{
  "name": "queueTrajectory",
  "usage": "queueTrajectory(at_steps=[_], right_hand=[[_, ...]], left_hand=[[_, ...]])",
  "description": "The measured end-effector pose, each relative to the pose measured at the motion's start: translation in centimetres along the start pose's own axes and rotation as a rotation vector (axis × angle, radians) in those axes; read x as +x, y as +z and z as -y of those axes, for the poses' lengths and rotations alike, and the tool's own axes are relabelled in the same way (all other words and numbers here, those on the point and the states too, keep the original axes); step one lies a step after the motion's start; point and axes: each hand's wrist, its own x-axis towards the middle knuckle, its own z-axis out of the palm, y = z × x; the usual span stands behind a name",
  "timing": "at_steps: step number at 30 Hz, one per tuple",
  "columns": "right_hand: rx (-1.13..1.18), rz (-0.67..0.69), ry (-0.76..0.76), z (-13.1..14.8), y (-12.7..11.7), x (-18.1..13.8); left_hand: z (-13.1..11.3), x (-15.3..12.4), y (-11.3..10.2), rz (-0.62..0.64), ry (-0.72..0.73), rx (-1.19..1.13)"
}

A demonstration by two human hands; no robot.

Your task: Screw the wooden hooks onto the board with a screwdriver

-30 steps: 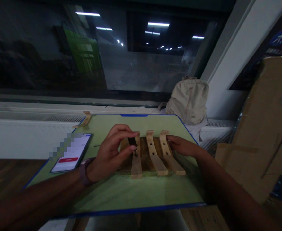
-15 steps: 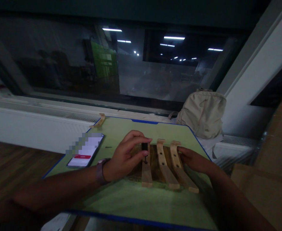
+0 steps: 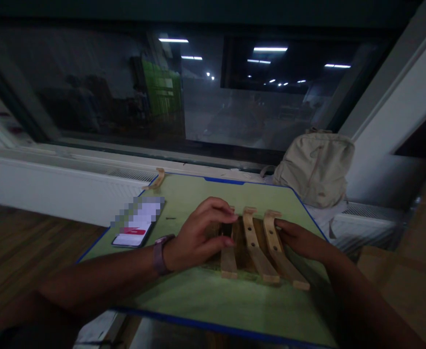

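Note:
My left hand, with a strap on its wrist, curves its thumb and fingers around a short black screwdriver. This dark tool stands over the leftmost wooden hook, and its lower end is hard to see. Under the hooks lies a dark brown wooden board. A middle wooden hook and a right wooden hook lie across it, each showing two dark holes. My right hand grips the board's right end beside the right hook; its fingertips are partly hidden.
A screw lies on the green, blue-edged table, left of the board. Farther left is a phone. Another wooden hook sits at the far left corner. Behind the table are a beige backpack, a radiator and a window.
The view has shifted slightly, moving the table scene to the right. My left thumb and fingers have changed position around the black screwdriver. My right hand stays at the board's end.

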Motion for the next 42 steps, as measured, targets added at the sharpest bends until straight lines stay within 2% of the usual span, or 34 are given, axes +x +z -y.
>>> queueTrajectory(at_steps=[3,10,13,17,20,26,32,38,42], right_hand=[[-0.002,-0.005,-0.003,-0.1,0.1,0.0],[0.036,0.01,-0.012,-0.1,0.1,0.0],[0.012,0.017,-0.008,-0.1,0.0,0.0],[-0.023,0.008,0.002,-0.3,0.0,0.1],[-0.005,0.01,-0.001,-0.2,0.0,0.1],[0.0,0.001,0.008,0.1,0.0,0.0],[0.023,-0.005,0.007,0.1,0.1,0.0],[-0.006,-0.037,0.009,-0.2,0.4,0.1],[-0.007,-0.049,0.006,-0.4,0.4,0.0]], left_hand=[[0.0,0.4,-0.2,-0.068,-0.005,0.092],[-0.3,0.2,0.1,-0.001,-0.119,0.071],[-0.1,0.5,-0.2,0.0,-0.073,0.079],[0.0,0.9,-0.5,-0.069,-0.037,0.148],[0.0,0.7,-0.4,-0.038,-0.042,0.169],[0.0,0.3,-0.1,-0.027,-0.114,0.042],[0.2,0.7,-0.3,-0.094,-0.016,0.088],[0.1,-0.3,0.4,-0.111,-0.231,0.056],[-0.2,-0.3,0.3,-0.054,-0.201,0.036]])
